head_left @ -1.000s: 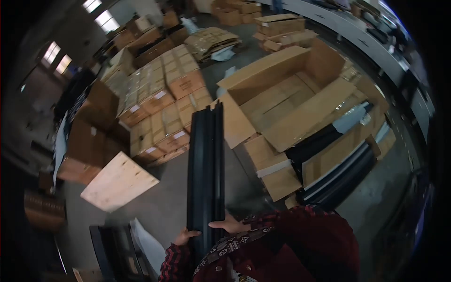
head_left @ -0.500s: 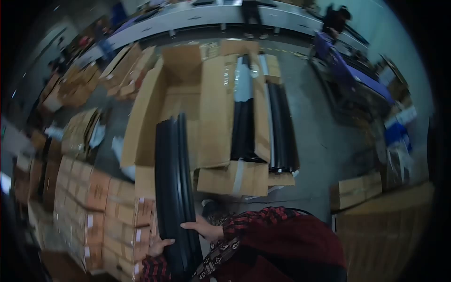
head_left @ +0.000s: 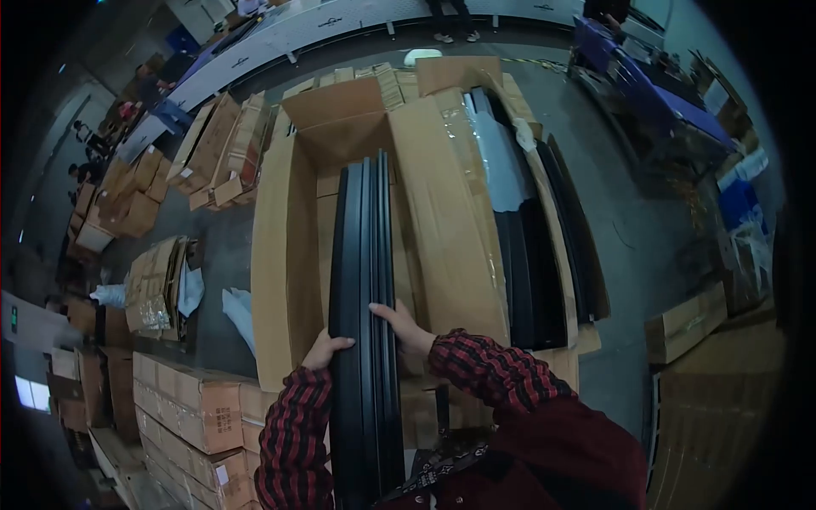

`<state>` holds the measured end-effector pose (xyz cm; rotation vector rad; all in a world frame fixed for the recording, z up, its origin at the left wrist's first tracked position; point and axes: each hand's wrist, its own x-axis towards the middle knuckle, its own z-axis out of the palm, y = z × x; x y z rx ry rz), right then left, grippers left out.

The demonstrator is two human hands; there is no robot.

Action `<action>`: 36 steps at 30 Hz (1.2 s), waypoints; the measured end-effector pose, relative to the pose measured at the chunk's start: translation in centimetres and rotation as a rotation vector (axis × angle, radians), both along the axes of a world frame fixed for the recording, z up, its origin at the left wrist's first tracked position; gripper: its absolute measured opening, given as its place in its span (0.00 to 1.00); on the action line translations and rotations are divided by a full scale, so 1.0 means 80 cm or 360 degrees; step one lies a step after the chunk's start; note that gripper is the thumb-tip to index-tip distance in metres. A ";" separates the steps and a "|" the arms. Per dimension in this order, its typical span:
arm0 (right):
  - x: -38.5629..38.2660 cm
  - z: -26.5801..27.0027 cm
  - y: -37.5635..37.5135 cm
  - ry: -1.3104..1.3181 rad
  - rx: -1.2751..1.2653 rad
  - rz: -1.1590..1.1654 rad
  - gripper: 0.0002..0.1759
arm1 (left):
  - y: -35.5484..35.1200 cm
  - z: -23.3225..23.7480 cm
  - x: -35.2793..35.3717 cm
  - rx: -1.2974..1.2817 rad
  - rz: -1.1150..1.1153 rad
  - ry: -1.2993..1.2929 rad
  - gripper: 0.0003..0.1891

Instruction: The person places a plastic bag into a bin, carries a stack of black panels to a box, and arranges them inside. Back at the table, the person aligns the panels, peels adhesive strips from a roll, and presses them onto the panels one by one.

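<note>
A bundle of long black ribbed strips [head_left: 359,255] stretches away from my body, its far end inside a long open cardboard box [head_left: 270,255]. My left hand [head_left: 326,350] grips its left side, thumb on top and fingers hidden beneath. From the right, my right hand [head_left: 405,328] holds the same bundle a little farther forward, thumb across the ribs. The near end of the bundle lies close to my torso. Beside the box, a second carton holds more black strips [head_left: 525,272], partly under a pale plastic sheet [head_left: 501,161].
Stacked cartons [head_left: 191,404] stand at the lower left, with flattened cardboard [head_left: 155,285] behind them. More cartons [head_left: 697,319] are at the right. A purple-topped table [head_left: 667,98] stands farther off, and a long white counter [head_left: 331,30] with people around it spans the back.
The bundle and both my hands have moved forward, bringing the far end deeper over the open box. My view has shifted, and the cartons appear larger.
</note>
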<state>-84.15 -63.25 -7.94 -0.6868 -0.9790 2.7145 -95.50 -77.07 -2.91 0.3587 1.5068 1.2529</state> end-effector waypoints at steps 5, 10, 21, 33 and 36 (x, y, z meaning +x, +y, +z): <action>-0.082 -0.048 0.082 -0.0083 0.0082 -0.0057 0.27 | 0.082 -0.076 -0.086 0.0014 -0.0024 -0.0021 0.24; -0.146 -0.100 0.151 -0.0059 0.0158 -0.0083 0.26 | 0.152 -0.105 -0.137 -0.0063 -0.0023 -0.0113 0.22; -0.220 -0.206 0.213 -0.0749 0.1076 0.0014 0.47 | 0.207 -0.233 -0.198 -0.0111 0.0129 -0.0071 0.18; -0.200 -0.227 0.138 -0.1195 0.1962 0.0699 0.31 | 0.102 -0.243 -0.126 -0.0314 0.0027 0.0386 0.25; -0.177 -0.251 0.093 -0.1043 0.2152 0.0556 0.27 | 0.055 -0.233 -0.065 -0.0533 -0.0155 0.0051 0.25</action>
